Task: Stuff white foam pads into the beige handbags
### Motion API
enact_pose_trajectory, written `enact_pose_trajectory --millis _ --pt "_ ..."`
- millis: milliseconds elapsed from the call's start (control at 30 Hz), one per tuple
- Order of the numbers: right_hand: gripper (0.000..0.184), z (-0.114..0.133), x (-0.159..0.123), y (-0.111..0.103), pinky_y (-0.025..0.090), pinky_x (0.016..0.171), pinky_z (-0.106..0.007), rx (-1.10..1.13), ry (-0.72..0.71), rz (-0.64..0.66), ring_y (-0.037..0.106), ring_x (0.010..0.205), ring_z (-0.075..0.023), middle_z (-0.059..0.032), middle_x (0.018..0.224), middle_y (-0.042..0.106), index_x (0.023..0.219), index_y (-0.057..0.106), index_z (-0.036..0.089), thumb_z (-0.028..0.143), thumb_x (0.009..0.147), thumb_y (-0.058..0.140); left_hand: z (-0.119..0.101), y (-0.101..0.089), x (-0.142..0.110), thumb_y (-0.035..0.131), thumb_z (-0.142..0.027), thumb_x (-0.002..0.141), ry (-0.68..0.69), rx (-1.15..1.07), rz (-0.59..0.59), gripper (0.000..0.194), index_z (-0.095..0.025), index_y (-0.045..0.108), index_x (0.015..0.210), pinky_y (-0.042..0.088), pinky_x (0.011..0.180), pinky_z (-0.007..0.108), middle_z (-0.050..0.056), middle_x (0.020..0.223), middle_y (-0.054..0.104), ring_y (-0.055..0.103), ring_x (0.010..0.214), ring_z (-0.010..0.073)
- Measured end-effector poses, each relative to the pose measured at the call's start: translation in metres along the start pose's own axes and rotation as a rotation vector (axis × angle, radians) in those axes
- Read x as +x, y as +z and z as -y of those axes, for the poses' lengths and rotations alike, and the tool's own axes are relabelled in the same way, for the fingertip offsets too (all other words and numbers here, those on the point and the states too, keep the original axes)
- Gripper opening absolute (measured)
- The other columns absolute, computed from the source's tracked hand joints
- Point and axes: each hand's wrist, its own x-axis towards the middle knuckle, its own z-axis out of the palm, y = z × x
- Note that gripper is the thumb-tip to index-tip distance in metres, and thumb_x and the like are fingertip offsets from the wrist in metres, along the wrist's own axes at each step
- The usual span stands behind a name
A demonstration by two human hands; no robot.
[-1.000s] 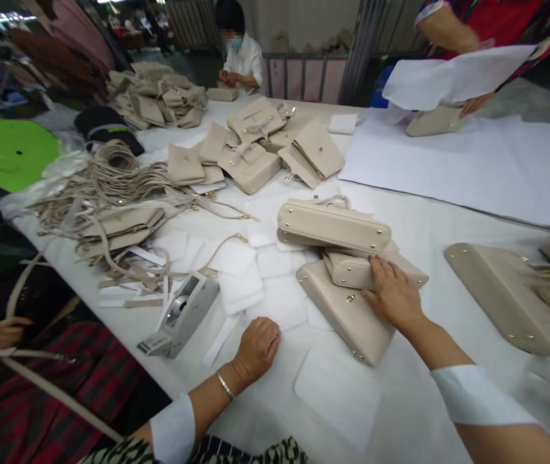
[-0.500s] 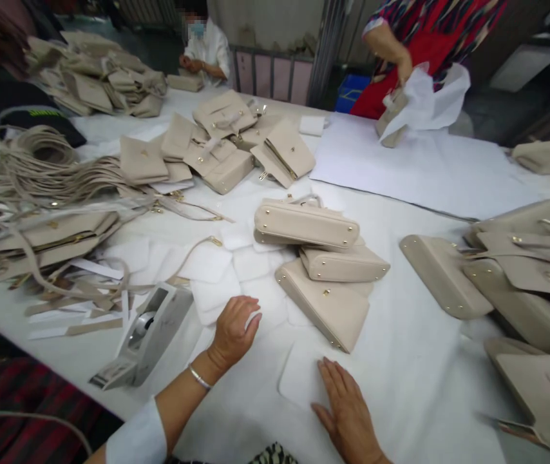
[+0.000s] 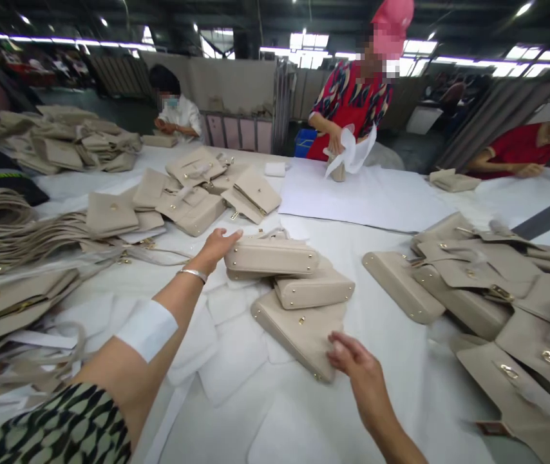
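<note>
Three beige handbags lie stacked in the middle of the white table. My left hand (image 3: 217, 247) reaches out and touches the left end of the top handbag (image 3: 271, 256), fingers bent round its edge. My right hand (image 3: 355, 365) rests at the near corner of the bottom handbag (image 3: 297, 333), fingers curled against it. A middle handbag (image 3: 313, 289) lies between the two. White foam pads (image 3: 230, 358) are spread under and around the stack.
More beige handbags (image 3: 468, 290) are piled at the right, and others (image 3: 198, 193) at the centre left. A heap of straps (image 3: 9, 232) lies at the left. A large white sheet (image 3: 366, 196) covers the far table. Three other people work along the far side.
My left hand has gone from the foam pads forward to the top handbag. My right hand moved from the flat pad up to the bottom handbag's corner. The view tilted upward.
</note>
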Motion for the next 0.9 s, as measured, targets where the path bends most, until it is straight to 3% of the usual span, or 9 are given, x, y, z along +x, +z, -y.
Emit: enact_pose_trajectory --millis 133,233,333,400,500,567,633,767,900 --pt "0.055 0.066 0.088 0.014 0.055 0.076 -0.040 0.364 0.160 0.004 0.062 0.094 -0.0252 -0.0135 0.119 0.058 0.113 0.056 0.021 0.059 0.074 0.061 0.016 0.003 -0.001 0.066 -0.056 0.062 -0.196 -0.111 0.140 0.056 -0.014 0.061 0.097 0.050 0.070 0.045 0.015 0.097 0.066 0.062 0.087 0.0302" --pt "0.053 0.093 0.143 0.035 0.056 0.066 -0.041 0.308 0.239 0.060 0.062 0.084 -0.0231 -0.0122 0.102 0.062 0.102 0.059 0.020 0.062 0.071 0.061 0.023 0.008 -0.011 0.072 -0.043 0.056 -0.215 -0.198 0.151 0.051 -0.013 0.060 0.095 0.051 0.061 0.038 0.011 0.086 0.066 0.063 0.074 0.0247" --pt "0.045 0.100 0.161 0.052 0.055 0.062 -0.039 0.231 0.228 0.121 0.059 0.082 -0.0219 -0.0084 0.094 0.062 0.096 0.060 0.021 0.052 0.065 0.070 0.032 0.008 -0.027 0.076 -0.028 0.050 -0.177 -0.286 0.092 0.063 -0.013 0.055 0.108 0.050 0.065 0.030 0.010 0.095 0.065 0.062 0.077 0.0200" --pt "0.042 0.097 0.152 0.053 0.054 0.064 -0.036 0.245 0.166 0.205 0.058 0.084 -0.0220 -0.0074 0.095 0.063 0.096 0.061 0.021 0.042 0.063 0.074 0.043 0.003 -0.045 0.077 -0.020 0.049 -0.103 -0.400 0.099 0.073 -0.015 0.050 0.118 0.049 0.074 0.028 0.010 0.106 0.063 0.062 0.087 0.0192" --pt "0.047 0.084 0.116 0.037 0.051 0.078 -0.035 0.310 -0.039 0.373 0.058 0.094 -0.0231 -0.0067 0.103 0.064 0.106 0.059 0.020 0.035 0.064 0.074 0.070 -0.006 -0.084 0.078 -0.015 0.049 0.024 -0.639 0.235 0.083 -0.021 0.045 0.125 0.047 0.085 0.030 0.009 0.117 0.060 0.059 0.103 0.0223" --pt "0.053 0.071 0.082 0.023 0.048 0.085 -0.035 0.303 -0.127 0.440 0.057 0.099 -0.0236 -0.0060 0.108 0.063 0.112 0.056 0.021 0.031 0.064 0.075 0.089 -0.012 -0.118 0.078 -0.017 0.053 0.044 -0.720 0.323 0.077 -0.021 0.047 0.124 0.046 0.090 0.035 0.010 0.118 0.060 0.057 0.107 0.0251" --pt "0.054 0.053 0.045 0.011 0.047 0.084 -0.034 0.212 -0.120 0.459 0.057 0.098 -0.0231 -0.0047 0.106 0.064 0.111 0.055 0.021 0.030 0.063 0.076 0.106 -0.015 -0.152 0.077 -0.020 0.056 0.011 -0.708 0.355 0.066 -0.017 0.052 0.118 0.045 0.092 0.038 0.010 0.112 0.063 0.058 0.104 0.0268" --pt "0.047 0.004 -0.022 -0.004 0.048 0.080 -0.034 0.053 -0.019 0.371 0.059 0.094 -0.0232 -0.0043 0.103 0.065 0.101 0.057 0.021 0.032 0.060 0.078 0.129 -0.006 -0.210 0.076 -0.026 0.059 -0.004 -0.533 0.346 0.062 -0.018 0.053 0.117 0.047 0.090 0.039 0.008 0.105 0.065 0.059 0.100 0.0272" --pt "0.048 -0.048 -0.069 -0.023 0.048 0.083 -0.038 -0.077 0.044 0.138 0.059 0.097 -0.0282 -0.0058 0.102 0.066 0.094 0.061 0.021 0.032 0.051 0.080 0.152 0.029 -0.247 0.069 -0.031 0.068 0.152 -0.264 0.422 0.052 -0.021 0.053 0.117 0.041 0.097 0.038 0.008 0.114 0.060 0.055 0.107 0.0246"
